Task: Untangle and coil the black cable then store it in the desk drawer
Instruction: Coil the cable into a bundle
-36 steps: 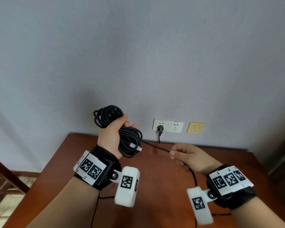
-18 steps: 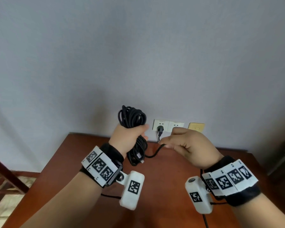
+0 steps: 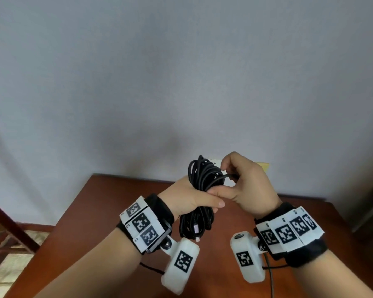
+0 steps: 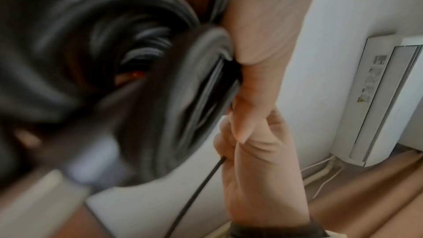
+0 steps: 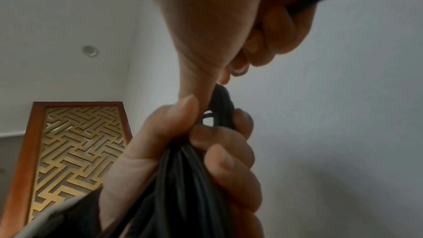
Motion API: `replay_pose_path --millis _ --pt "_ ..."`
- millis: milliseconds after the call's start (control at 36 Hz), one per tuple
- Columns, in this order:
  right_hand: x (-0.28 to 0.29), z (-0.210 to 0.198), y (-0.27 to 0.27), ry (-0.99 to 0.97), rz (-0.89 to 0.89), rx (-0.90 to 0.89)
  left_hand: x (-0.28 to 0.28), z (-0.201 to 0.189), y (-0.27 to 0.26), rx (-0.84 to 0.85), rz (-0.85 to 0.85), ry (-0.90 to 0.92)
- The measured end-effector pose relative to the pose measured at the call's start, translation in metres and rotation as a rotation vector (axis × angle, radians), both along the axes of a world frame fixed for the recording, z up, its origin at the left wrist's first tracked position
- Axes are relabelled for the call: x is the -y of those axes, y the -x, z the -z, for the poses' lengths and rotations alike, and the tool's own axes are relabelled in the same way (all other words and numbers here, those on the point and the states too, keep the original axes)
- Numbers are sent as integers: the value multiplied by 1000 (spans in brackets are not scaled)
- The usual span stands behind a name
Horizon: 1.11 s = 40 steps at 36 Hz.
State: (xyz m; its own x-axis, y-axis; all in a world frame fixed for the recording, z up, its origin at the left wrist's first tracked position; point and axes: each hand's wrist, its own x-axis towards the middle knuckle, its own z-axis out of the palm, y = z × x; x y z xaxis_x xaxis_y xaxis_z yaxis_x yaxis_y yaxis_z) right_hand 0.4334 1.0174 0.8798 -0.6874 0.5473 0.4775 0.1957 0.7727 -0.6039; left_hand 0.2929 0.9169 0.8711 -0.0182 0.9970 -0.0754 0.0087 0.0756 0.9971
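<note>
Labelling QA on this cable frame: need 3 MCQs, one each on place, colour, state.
1. Where is the cable bundle?
A. on the desk
B. in the left hand, above the desk
C. in a drawer

2. Colour of the desk?
A. reddish brown
B. white
C. green

3. What is the right hand doing?
A. lying flat and open
B. pinching a loose strand
C. holding a plug

Key: B, the left hand grips the bundle in the air; A, the bare top shows it; B, fingers curl round the strand.

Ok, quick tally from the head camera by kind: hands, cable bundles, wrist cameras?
Hands: 2, left hand and right hand
Black cable bundle: 1
White wrist cameras: 2, left, right
Total: 5
</note>
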Motion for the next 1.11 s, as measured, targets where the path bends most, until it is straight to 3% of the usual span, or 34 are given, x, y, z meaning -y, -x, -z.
replay_pose_path --millis 111,222,361,500,667,806,1111 --pt "-4 4 -3 115 -90 -80 1 5 -1 62 -96 -33" --pt "-7 11 -15 285 -70 -121 0 10 3 358 -310 -5" --pt "-6 31 -27 436 -85 -44 -6 13 14 578 -507 -46" --pt "10 31 -22 629 -151 18 -10 13 15 676 -568 -58" --pt "4 27 -10 284 32 -58 -5 10 4 557 -457 16" --pt "4 24 -2 25 -79 119 -6 11 -4 666 -294 67" --pt "6 23 -7 -44 -249 182 -5 12 -4 711 -324 46"
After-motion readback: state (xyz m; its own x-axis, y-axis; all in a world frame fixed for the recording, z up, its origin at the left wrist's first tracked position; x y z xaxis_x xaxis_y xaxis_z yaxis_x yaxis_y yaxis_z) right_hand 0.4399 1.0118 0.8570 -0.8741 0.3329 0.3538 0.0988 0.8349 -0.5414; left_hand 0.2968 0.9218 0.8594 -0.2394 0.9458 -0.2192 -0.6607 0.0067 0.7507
